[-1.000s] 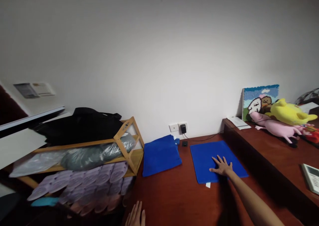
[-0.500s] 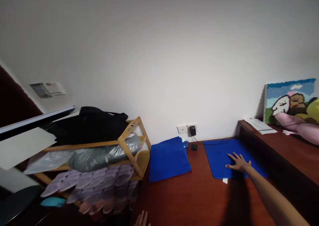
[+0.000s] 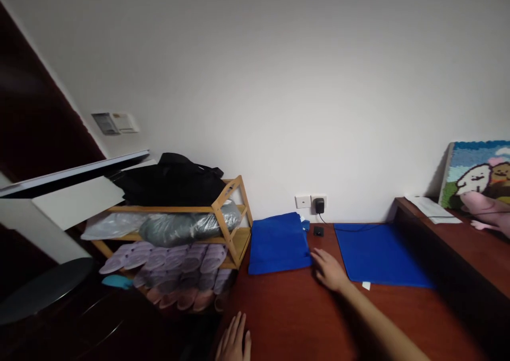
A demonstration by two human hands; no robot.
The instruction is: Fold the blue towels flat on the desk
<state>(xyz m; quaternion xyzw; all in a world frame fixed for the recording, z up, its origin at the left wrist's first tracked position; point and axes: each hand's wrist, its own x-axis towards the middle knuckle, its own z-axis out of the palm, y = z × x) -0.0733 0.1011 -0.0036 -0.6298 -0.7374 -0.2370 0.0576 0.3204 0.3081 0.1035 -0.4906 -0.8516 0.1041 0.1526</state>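
My right hand (image 3: 330, 272) is at the edge of 1 of 2 blue cloths.
Head view, placed from the black plug (image 3: 319, 206): the layered cloth (image 3: 279, 244) lies below left, the flat cloth (image 3: 382, 255) below right, both on the red-brown tabletop (image 3: 287, 313). My right fingers are loosely spread beside the layered cloth; I can't tell if they touch. My left hand (image 3: 234, 340), farther below left, has its fingers nearly together. I judge this a reach; gripping that edge would call for closing my fingertips.
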